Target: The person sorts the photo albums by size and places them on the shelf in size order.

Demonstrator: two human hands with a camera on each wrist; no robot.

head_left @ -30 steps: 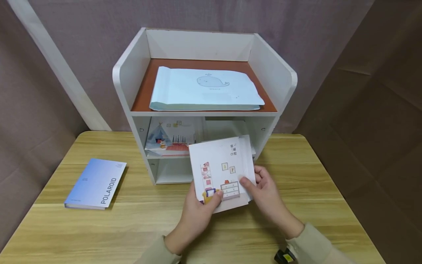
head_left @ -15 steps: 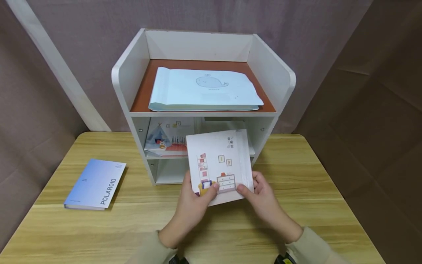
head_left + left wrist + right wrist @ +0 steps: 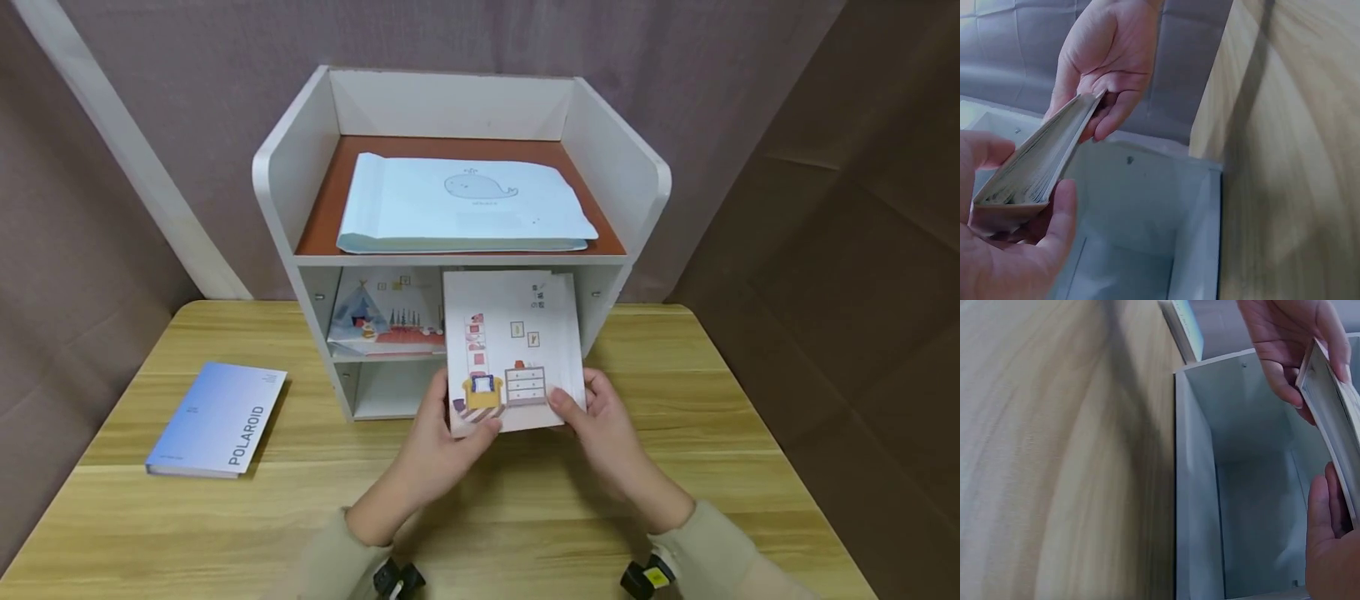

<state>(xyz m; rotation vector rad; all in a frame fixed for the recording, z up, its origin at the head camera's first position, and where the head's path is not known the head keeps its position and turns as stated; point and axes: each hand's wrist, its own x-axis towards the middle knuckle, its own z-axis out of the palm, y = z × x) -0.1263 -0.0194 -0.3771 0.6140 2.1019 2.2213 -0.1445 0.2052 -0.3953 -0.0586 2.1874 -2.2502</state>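
Observation:
Both hands hold a white illustrated book [image 3: 517,350], its cover printed with a yellow armchair, a grey drawer chest and small pictures. The left hand [image 3: 442,446] grips its lower left corner, thumb on the cover and fingers beneath. On the lower right side, the right hand [image 3: 611,437] pinches it with the thumb on top. The book's far end is at the front of the middle compartment of the white shelf unit [image 3: 461,260]. Page edges of the book [image 3: 1038,150] show between the two hands in the left wrist view.
A second illustrated book [image 3: 386,312] with a tent drawing lies on the left of the middle shelf. A large whale-printed book [image 3: 465,204] lies on the top shelf. A blue POLAROID book [image 3: 217,421] rests on the wooden table [image 3: 187,533] at left.
The hands have carried the book forward and up to the middle compartment, turning it straighter. The left thumb has slid down toward the book's near edge. The other books have stayed put.

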